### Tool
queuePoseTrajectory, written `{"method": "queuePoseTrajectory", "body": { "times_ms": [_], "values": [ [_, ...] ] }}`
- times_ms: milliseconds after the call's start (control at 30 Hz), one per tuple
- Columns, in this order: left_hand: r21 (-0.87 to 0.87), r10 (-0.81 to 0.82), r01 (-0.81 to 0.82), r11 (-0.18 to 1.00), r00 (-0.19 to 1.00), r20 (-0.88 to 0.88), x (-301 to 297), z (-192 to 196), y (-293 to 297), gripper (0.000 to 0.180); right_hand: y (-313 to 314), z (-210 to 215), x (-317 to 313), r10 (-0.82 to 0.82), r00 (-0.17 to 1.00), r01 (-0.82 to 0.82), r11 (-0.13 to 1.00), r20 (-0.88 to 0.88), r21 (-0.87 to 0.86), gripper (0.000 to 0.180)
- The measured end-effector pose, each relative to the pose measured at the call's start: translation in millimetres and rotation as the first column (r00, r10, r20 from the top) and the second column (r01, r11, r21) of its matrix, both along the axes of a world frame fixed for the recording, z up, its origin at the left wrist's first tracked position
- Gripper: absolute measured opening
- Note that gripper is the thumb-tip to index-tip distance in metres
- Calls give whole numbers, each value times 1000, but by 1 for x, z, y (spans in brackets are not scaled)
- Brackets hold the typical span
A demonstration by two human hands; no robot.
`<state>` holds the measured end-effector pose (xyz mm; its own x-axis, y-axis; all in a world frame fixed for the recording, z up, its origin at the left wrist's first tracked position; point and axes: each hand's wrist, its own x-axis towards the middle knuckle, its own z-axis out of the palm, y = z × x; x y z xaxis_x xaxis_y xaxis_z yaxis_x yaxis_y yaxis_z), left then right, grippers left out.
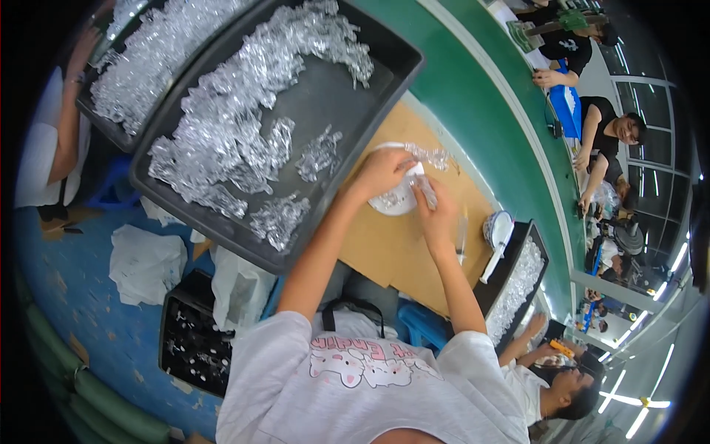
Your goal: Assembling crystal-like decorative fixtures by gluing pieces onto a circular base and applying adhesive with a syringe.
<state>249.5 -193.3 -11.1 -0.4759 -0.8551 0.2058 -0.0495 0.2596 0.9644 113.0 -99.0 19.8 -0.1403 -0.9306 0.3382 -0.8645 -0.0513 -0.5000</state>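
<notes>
Over the cardboard sheet [384,255] on the bench, my two hands are close together. My left hand [383,172] is closed, its fingertips pinched near a small white piece; what it grips is too small to make out. My right hand [438,211] pinches a clear plastic piece [424,191] between thumb and fingers. Beneath both hands lies a white round plate [393,204], partly hidden by them. Just beyond the fingertips, more clear plastic parts [435,157] lie on the cardboard.
A large black tray [325,81] heaped with clear plastic parts stands at left, another tray [140,81] beyond it. At right are a bowl [498,228], a white spoon [497,255] and a black tray of clear pieces [521,285]. Co-workers sit along the green bench.
</notes>
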Motion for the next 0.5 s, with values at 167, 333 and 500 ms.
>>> {"method": "queuePoseTrajectory", "body": {
  "times_ms": [167,333,500],
  "values": [
    [-300,212,-225,927,974,-78,-2,-20,7,18,1,0,-1,32,995,-36,999,99,39,24],
    [-121,189,-180,976,979,72,9,-21,17,24,7,4,2,13,982,-23,999,191,49,22],
    [-185,175,-153,971,979,109,14,-20,26,25,9,5,0,-40,920,9,997,391,80,21]
  ]
}}
